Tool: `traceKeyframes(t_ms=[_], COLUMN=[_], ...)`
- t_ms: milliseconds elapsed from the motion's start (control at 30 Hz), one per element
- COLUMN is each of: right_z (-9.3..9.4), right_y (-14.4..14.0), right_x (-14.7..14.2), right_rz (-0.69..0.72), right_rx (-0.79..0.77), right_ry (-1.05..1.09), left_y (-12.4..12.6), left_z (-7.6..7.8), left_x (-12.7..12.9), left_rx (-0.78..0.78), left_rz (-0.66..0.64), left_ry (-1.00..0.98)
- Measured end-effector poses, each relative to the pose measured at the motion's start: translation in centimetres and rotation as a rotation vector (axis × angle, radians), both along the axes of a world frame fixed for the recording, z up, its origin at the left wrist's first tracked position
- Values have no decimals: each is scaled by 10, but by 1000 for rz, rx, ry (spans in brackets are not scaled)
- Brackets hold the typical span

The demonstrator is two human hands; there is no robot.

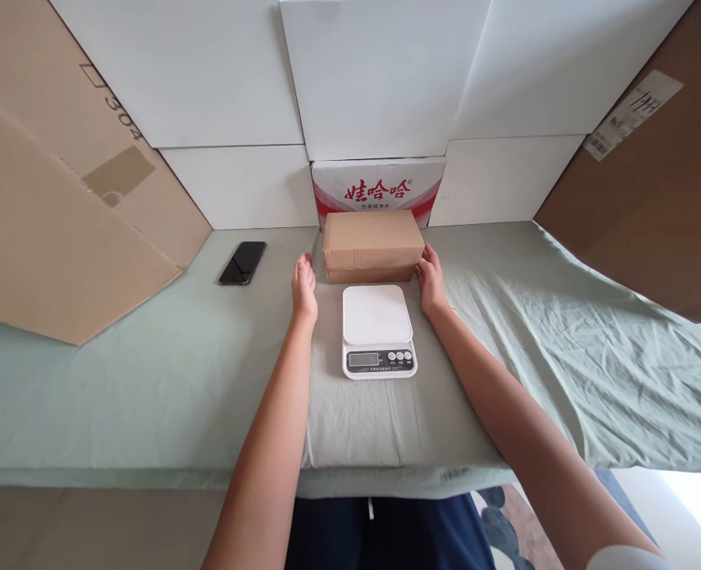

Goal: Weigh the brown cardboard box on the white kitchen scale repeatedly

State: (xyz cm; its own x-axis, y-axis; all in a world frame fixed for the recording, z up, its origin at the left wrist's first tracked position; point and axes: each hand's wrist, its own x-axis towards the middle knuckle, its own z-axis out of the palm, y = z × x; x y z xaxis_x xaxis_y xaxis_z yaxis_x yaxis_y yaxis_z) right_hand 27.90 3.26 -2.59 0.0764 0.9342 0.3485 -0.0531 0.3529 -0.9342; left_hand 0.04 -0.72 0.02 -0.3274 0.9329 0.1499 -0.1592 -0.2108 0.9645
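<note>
Head view: at the centre of the frame, left hand (304, 289) held on edge, fingers together and extended, palm turned toward the closed brown cardboard box (372, 241) but apart from its left side. Just right of centre, right hand (432, 281) with bent, loosely spread fingers, touching the box's right side without clamping on it. Both forearms reaching up from the bottom edge, well apart. Between the hands, the box lying flat on the green cloth (148, 380), contents hidden. Directly behind it, in the upper centre, a red-and-white Wahaha drinking-water carton (379, 180), inside not visible. In front of the box, near its lower edge, a white digital kitchen scale (377, 317) with a bare platform. Left of centre, a black smartphone (243, 264).
</note>
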Motion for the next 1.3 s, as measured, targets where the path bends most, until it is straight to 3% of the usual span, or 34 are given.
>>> traceKeyframes(t_ms=[633,1000,1300], right_z=[20,21,24], right_y=[-15,-15,-18], right_x=[-12,-12,-12], right_rz=[-16,-25,-10], right_rx=[-18,-54,-36], right_ry=[29,14,-37], left_y=[5,4,-6], left_z=[-2,-2,4], left_x=[1,5,12], left_rx=[-17,-3,53], left_rz=[-45,-55,-177], left_ry=[43,56,92])
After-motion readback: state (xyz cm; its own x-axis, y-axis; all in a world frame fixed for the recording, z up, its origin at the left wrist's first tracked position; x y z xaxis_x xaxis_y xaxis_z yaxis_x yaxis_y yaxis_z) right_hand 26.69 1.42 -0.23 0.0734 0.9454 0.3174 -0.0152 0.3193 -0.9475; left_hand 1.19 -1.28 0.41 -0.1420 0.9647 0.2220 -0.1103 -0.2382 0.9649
